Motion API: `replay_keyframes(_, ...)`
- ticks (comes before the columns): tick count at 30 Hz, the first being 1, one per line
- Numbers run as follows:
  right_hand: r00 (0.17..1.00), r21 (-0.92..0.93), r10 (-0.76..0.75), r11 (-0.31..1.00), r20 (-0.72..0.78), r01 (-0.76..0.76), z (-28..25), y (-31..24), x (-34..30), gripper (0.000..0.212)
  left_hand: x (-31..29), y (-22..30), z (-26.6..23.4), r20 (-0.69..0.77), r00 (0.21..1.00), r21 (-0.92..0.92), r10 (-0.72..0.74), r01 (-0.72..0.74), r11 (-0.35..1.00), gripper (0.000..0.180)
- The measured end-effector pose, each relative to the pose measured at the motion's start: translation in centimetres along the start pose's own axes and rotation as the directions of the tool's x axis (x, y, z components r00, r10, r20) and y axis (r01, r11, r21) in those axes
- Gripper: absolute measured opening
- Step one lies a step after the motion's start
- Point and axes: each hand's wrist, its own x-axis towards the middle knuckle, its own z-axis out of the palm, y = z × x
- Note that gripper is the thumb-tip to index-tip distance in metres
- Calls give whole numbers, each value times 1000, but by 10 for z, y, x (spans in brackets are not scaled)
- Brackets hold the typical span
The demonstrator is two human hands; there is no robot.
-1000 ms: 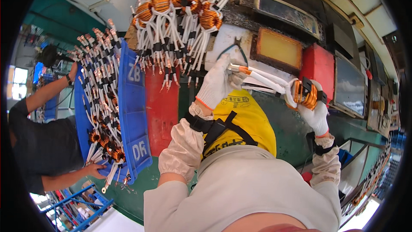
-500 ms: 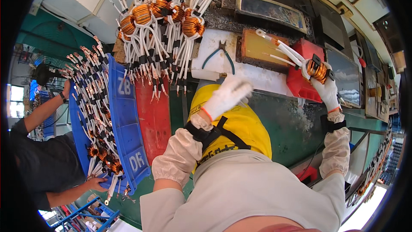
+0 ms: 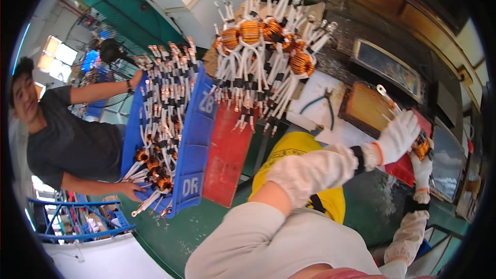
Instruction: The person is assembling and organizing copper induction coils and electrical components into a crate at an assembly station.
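In my right hand (image 3: pixel 422 169), white-gloved, is a copper-wound coil (image 3: pixel 422 149), held at the right over a red bin (image 3: pixel 401 171). My left hand (image 3: pixel 400 133), also gloved, is closed over the coil's white leads; their lugged end (image 3: pixel 382 90) sticks out beyond it. The fingers of my left hand hide most of the leads. Pliers with dark teal handles (image 3: pixel 331 113) lie on a white board (image 3: pixel 310 92) left of my hands. Several similar coils (image 3: pixel 250 32) with white leads are heaped at the far middle of the bench.
At the left a co-worker (image 3: pixel 72 134) holds a blue crate (image 3: pixel 192 144) full of leaded coils. A red panel (image 3: pixel 227 160) stands beside it. An amber tray (image 3: pixel 361 106) and a dark framed window (image 3: pixel 387 67) are behind my hands. A yellow stool-like cover (image 3: pixel 330 204) is below me.
My left hand has moved right, from above the yellow cover onto the coil's leads. My right hand still holds the coil. The view has turned left, showing more of the co-worker.
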Motion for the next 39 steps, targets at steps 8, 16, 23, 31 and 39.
replay_keyframes(8, 998, -73, -61, 995, 13, 62, 10, -12, 6, 62, 4, 16, 37, 330, 931, 244, -157, 77, 967, 41)
replay_keyframes(16, 1000, -344, 28, 938, -10, -30, 11, -38, 12, 59, -2, 1, 55, 143, 983, 59, -113, 106, 993, 37)
replay_keyframes(23, 1000, -304, 9, 953, -25, -16, 10, -34, 7, 58, -3, 3, 51, 171, 979, 101, -115, 99, 990, 32)
replay_keyframes(31, 1000, -257, -3, 966, -15, -1, 11, -28, 12, 55, -2, -2, 56, 187, 960, 39, -207, 203, 978, 21)
replay_keyframes(39, 999, -294, -16, 956, -34, 5, 15, -39, 11, 52, -4, -4, 57, 245, 943, -7, -223, 232, 973, 15)
